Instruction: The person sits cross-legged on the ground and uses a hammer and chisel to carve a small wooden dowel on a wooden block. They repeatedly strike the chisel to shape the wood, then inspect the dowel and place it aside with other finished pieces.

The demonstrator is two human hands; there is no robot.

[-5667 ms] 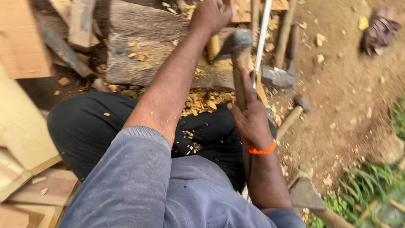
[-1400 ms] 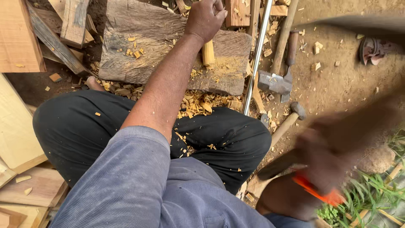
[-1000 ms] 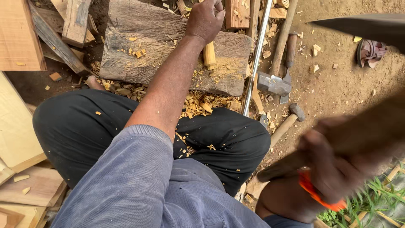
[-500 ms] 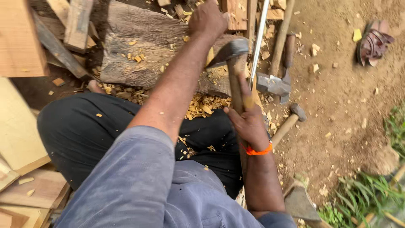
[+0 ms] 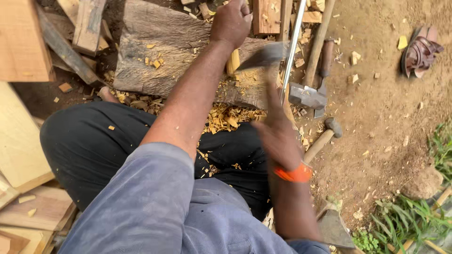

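Note:
My left hand [image 5: 230, 21] reaches across a weathered log block [image 5: 165, 51] and grips the top of a small pale wood piece [image 5: 234, 61] standing on it. In my right hand [image 5: 278, 136], which wears an orange wristband, is the wooden handle of a hatchet. It is blurred with motion. The hatchet's dark blade [image 5: 263, 55] is right beside the pale piece, just below my left hand. Yellow wood chips [image 5: 226, 117] litter the log's near edge and my dark trousers.
A heavy hammer [image 5: 307, 96], a smaller hammer [image 5: 325, 134] and a thin metal rod [image 5: 292, 42] lie on the dirt right of the log. Planks [image 5: 19, 141] are stacked at left. A sandal [image 5: 421, 49] lies far right, with a stone [image 5: 421, 183] and grass [image 5: 423, 221] lower right.
About a second ago my right hand held the hatchet raised at lower right. It has swung down to the pale piece on the log. My left hand has stayed on the piece.

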